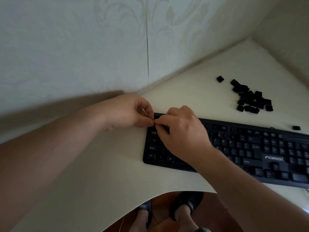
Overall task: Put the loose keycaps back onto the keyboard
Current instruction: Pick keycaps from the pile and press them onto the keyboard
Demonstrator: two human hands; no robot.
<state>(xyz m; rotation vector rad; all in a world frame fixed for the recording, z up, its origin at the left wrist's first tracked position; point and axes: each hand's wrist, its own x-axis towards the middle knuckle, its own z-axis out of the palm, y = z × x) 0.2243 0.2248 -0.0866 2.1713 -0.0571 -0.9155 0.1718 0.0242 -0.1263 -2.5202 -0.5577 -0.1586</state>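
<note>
A black keyboard (242,148) lies on the white desk, running from centre to right edge. My left hand (128,111) and my right hand (182,131) meet over its top-left corner. Thumb and fingertips of both hands pinch together at one spot there, on something small and dark that I cannot make out clearly, likely a keycap. My right hand hides the left-middle keys. A pile of several loose black keycaps (252,99) lies on the desk behind the keyboard, with one keycap (220,79) apart at its left and another keycap (296,127) near the keyboard's far edge.
The desk (83,173) is white with a curved front cut-out, set against wallpapered walls (83,47) in a corner. Below the cut-out I see feet in dark sandals (185,206) on a wooden floor.
</note>
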